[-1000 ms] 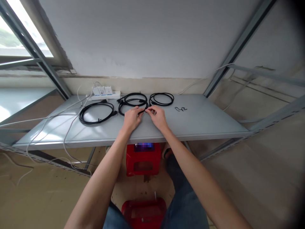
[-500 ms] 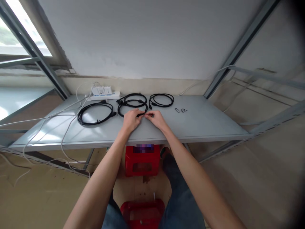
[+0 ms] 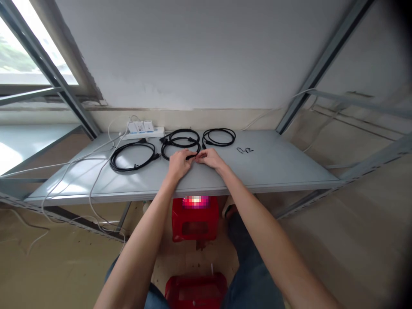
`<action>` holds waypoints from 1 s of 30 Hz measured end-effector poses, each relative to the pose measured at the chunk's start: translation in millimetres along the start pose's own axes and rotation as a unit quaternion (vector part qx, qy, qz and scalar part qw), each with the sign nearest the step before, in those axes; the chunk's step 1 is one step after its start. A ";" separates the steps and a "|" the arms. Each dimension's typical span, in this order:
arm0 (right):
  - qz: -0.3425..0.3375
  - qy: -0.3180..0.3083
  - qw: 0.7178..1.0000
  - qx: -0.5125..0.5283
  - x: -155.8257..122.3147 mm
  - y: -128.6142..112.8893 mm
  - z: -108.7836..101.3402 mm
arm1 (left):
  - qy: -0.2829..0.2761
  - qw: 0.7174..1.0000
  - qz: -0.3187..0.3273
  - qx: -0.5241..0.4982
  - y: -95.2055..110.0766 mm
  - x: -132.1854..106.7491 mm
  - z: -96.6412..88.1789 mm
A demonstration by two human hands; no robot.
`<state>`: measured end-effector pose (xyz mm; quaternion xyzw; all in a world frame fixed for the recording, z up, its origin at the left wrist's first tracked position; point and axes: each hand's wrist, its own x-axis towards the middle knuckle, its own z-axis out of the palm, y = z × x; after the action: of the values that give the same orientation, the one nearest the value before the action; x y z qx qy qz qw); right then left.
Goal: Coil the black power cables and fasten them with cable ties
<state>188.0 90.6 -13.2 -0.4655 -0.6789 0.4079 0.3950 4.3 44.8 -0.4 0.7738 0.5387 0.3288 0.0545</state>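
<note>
On the grey shelf my left hand point(image 3: 179, 164) has its fingers closed on the near side of a coiled black cable point(image 3: 198, 148). Fingertips of my right hand point(image 3: 210, 158) pinch together at the same coil's right edge, almost touching the left fingers. Whatever lies between those right fingertips is too small and hidden to make out. Behind this coil, partly overlapped by it, lies another black cable coil point(image 3: 185, 130). A larger black coil point(image 3: 124, 168), with a small tie on its near edge, rests to the left. One more black coil point(image 3: 222, 145) lies at the back right.
Several short black ties point(image 3: 245, 150) lie right of my hands. A white power strip point(image 3: 151, 133) with chargers sits at the back left. White cords point(image 3: 96, 180) trail over the shelf's left front edge. Metal uprights flank the shelf; a red stool point(image 3: 195, 229) stands underneath.
The view has shifted slightly, so the shelf sits a little lower and further right on its left side. Both hands stay at the front coil, with only small finger movement.
</note>
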 end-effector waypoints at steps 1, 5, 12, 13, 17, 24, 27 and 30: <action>0.004 -0.004 1.000 0.005 -0.6 -0.8 -0.4 | -0.002 1.000 0.001 0.000 -0.1 0.0 0.0; -0.020 0.062 0.998 -0.017 -7.4 0.1 2.1 | -0.005 1.000 0.004 -0.005 -0.4 -0.2 0.7; -0.078 0.139 0.981 -0.112 -19.1 -5.2 7.0 | 0.023 1.000 -0.002 -0.018 3.9 -2.3 -0.3; -0.092 0.146 0.975 -0.143 -20.7 -6.7 8.1 | 0.026 0.999 -0.005 -0.019 4.7 -2.5 -0.8; -0.157 0.168 0.930 -0.288 -27.6 -9.6 15.0 | 0.038 0.999 -0.015 -0.014 5.5 -2.3 -1.6; -0.180 0.149 0.932 -0.277 -31.8 -10.6 17.5 | 0.040 0.999 -0.023 -0.016 2.7 -1.4 -0.2; -0.180 0.122 0.956 -0.199 -28.8 -12.8 13.0 | 0.051 0.998 -0.033 -0.017 2.1 -1.4 -0.6; -0.166 0.119 0.970 -0.132 -23.7 -11.5 8.3 | 0.053 0.998 -0.024 -0.015 2.1 -1.4 -1.5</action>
<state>182.8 63.8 -9.2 -0.4391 -0.7426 0.1849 0.4706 4.9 42.3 1.0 0.7408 0.5546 0.3762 0.0451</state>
